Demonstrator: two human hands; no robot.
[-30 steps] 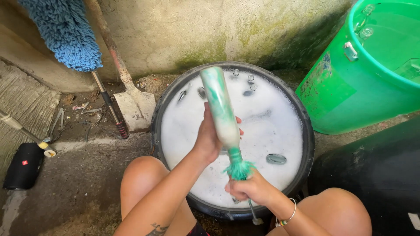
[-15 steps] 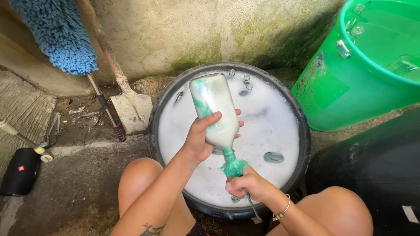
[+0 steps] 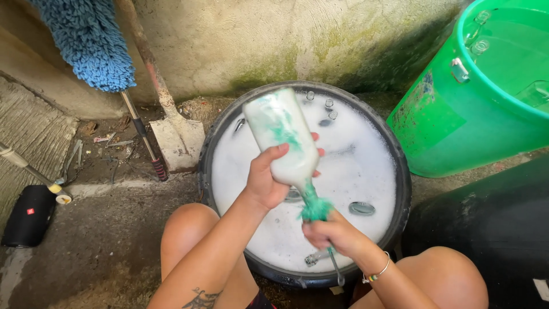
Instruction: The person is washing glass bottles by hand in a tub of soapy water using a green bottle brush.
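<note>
The glass bottle [image 3: 284, 140], soapy and held over the black basin [image 3: 400, 171] of suds, sits clasped in the left hand [image 3: 269, 180], its long axis tilting mouth-down toward the nearer right hand [image 3: 331, 234], which is closed on the green bottle brush [image 3: 314, 207] entering its neck.

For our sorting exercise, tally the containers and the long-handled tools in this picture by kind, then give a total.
Black basin of suds: 1
Green barrel: 1
Soapy bottle held in the left hand: 1
Green bottle brush in the right hand: 1
Blue mop: 1
Shovel: 1
Total: 6
</note>
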